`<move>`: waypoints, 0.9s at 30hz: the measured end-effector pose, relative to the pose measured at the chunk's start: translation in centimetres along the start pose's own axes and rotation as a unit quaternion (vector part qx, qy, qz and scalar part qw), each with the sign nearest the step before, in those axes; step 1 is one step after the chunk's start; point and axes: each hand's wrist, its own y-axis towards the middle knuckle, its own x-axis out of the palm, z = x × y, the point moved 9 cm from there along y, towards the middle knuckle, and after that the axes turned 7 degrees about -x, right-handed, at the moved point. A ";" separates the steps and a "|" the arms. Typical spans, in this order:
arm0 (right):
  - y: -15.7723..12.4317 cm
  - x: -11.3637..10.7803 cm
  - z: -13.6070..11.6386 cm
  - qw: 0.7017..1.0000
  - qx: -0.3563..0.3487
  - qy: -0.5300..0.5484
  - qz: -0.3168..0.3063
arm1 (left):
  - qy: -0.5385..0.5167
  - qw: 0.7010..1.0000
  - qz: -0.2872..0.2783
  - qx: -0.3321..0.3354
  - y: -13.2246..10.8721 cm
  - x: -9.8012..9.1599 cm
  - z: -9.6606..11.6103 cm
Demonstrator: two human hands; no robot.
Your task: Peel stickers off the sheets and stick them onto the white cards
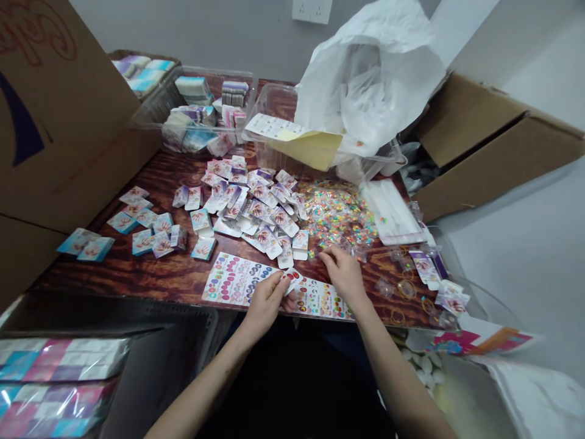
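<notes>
Head view: the left hand [266,303] pinches a small printed card [291,280] between thumb and fingers, just above a dotted sticker sheet [235,279]. The right hand [345,274] sits narrowly curled, nothing visible in it, touching a second sticker sheet [320,300]. Packaged cards [256,210] crowd at 12 o'clock, loose sequins [338,210] at 1 o'clock. The wooden table [150,274] ends just below both sheets, leaving little room toward 6 o'clock, and a cardboard flap [59,122] rises at 10 o'clock.
</notes>
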 end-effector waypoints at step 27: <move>-2.5 4.3 -2.4 0.968 0.046 0.141 -0.203 | 0.317 0.942 -0.028 0.108 0.2 1.1 2.5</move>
